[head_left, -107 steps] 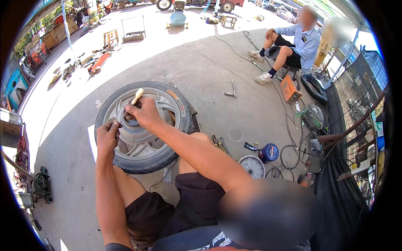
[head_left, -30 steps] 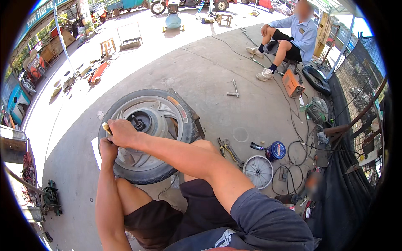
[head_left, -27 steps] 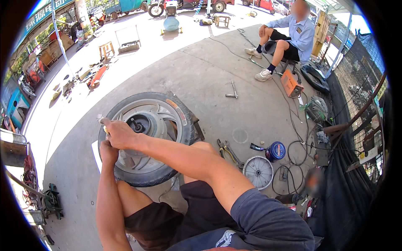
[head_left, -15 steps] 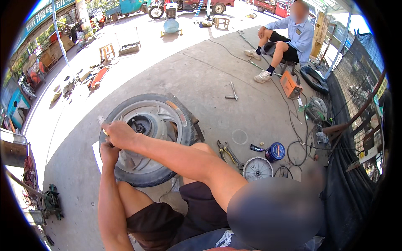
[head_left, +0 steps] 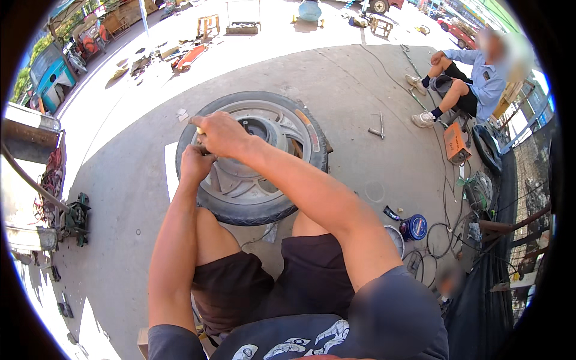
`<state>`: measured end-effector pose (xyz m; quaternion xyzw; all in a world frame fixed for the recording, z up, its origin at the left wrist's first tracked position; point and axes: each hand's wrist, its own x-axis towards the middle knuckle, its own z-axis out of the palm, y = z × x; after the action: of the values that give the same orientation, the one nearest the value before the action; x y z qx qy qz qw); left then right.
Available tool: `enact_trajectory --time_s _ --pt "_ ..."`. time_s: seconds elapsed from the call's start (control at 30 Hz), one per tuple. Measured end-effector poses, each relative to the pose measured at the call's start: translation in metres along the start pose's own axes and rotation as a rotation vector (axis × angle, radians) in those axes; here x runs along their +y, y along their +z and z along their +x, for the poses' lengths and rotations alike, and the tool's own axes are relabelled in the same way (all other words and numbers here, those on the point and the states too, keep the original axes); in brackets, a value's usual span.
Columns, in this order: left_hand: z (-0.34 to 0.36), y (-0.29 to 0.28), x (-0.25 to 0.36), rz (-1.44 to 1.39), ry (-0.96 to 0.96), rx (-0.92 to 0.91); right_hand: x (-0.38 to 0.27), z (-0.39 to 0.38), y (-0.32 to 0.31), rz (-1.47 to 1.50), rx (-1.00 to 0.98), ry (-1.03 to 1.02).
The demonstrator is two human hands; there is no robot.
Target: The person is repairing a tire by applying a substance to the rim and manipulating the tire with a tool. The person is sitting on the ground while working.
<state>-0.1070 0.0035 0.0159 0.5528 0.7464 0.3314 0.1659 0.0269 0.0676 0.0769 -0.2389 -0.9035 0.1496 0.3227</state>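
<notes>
A wheel with grey alloy rim and black tyre lies flat before my knees on a mostly hidden support. My right hand is closed round a pale yellow handle over the rim's left side. Just below it, my left hand has its fingers bent together at the rim, touching or very near the tool; what they hold is hidden. The dark hub centre shows behind my right hand.
A seated person is at right beside an orange boxed machine and a loose tyre. A T-wrench, blue tub and cables lie on the concrete. Metal equipment stands left; stools and scattered parts are beyond.
Since the earliest frame, both hands have shifted to the rim's left side, the yellow handle now mostly covered. The view has turned, moving the wheel rightward and upward in the picture.
</notes>
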Motion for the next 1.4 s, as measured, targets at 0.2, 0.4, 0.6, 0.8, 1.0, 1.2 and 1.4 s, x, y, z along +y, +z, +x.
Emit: enact_trajectory --time_s 0.2,0.4,0.6,0.8,1.0,1.2,1.4 --pt "0.003 0.004 0.007 0.002 -0.021 -0.063 0.008 -0.001 -0.015 -0.070 -0.018 -0.038" --pt "-0.001 -0.005 0.016 0.005 -0.107 -0.104 0.011 0.004 -0.004 0.033 -0.013 0.022" --pt "-0.003 -0.010 0.020 0.064 -0.094 -0.055 0.005 0.001 -0.007 -0.050 0.007 0.009" --pt "-0.001 -0.002 0.003 -0.032 -0.013 -0.036 0.008 -0.008 0.002 -0.014 0.113 -0.026" --pt "0.003 0.003 0.006 -0.004 0.086 -0.037 0.006 -0.015 0.001 -0.053 0.093 0.062" --pt "0.027 0.024 -0.049 0.072 0.052 0.109 0.002 -0.015 0.002 -0.006 0.130 0.032" --pt "0.011 0.016 -0.002 0.065 0.031 0.022 0.010 -0.023 0.004 0.005 0.163 0.109"
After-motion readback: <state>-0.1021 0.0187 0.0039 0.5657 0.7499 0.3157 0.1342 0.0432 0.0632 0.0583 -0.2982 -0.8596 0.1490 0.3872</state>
